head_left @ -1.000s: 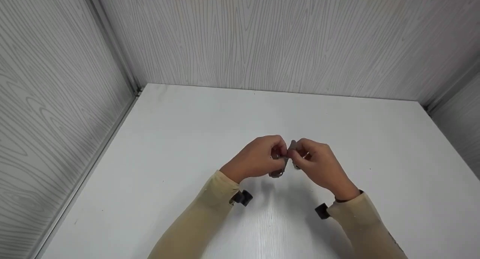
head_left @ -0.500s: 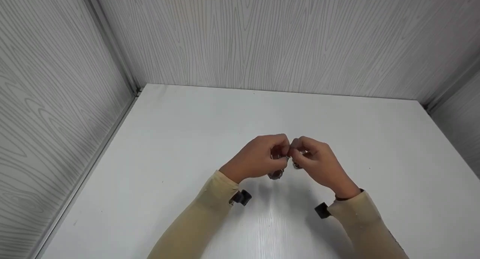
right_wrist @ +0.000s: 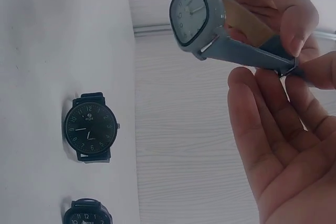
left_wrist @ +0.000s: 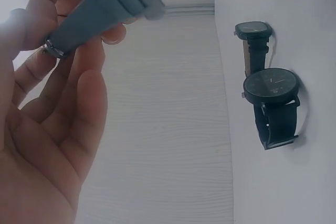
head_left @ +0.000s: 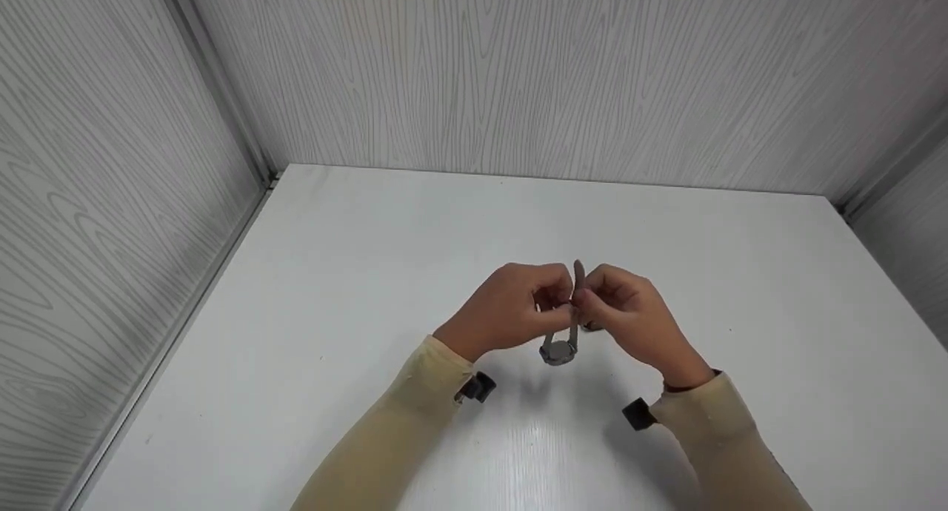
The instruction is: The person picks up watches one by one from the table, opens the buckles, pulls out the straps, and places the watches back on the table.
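Observation:
A wristwatch (head_left: 558, 352) with a grey-blue strap hangs below my hands, its case at the bottom. Its pale square dial (right_wrist: 190, 13) shows in the right wrist view. My left hand (head_left: 511, 307) pinches the strap (left_wrist: 97, 17) near the metal buckle (right_wrist: 287, 70). My right hand (head_left: 633, 318) pinches the strap beside it, with one strap end standing up between the hands. In the right wrist view the strap passes at the buckle, where fingers cover part of it.
Two dark wristwatches lie on the white table (head_left: 415, 237): a large round one (right_wrist: 90, 129) and a smaller one (right_wrist: 87, 214), cut off by the right wrist view's edge. Grained panels (head_left: 474, 81) stand behind and at both sides.
The watch case has swung down and rightward into fuller view under the left fingers. A strap end now rises between my fingertips. Both hands have stayed nearly in place.

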The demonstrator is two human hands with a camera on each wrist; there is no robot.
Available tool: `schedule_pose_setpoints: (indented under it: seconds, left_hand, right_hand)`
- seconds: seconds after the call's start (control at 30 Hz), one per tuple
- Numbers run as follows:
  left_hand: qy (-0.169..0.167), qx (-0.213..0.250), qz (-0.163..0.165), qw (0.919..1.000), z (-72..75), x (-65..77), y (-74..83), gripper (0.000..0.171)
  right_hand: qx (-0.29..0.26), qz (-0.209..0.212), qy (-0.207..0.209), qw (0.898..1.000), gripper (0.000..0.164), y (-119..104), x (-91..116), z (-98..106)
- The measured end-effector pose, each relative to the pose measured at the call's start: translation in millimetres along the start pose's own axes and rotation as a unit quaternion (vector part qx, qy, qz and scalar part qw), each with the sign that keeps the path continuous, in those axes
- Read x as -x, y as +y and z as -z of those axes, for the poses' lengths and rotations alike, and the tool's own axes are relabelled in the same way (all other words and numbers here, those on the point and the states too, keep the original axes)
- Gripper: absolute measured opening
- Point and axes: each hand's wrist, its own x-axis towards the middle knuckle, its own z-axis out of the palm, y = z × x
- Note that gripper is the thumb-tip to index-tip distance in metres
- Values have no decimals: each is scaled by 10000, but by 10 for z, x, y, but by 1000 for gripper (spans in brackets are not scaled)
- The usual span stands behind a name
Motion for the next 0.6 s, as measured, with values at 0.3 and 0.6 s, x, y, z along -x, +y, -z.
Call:
schedule_pose_setpoints:
  seconds: [0.3, 0.6]
  left_hand:
    - [294, -234, 41, 9993, 17, 9, -11, 11]
    - [395, 180, 518, 9977, 7, -10, -25, 16]
  right_hand:
    - [143, -391, 79, 9991, 19, -15, -8, -2]
    - [748, -95, 475, 9960, 13, -31, -11, -18]
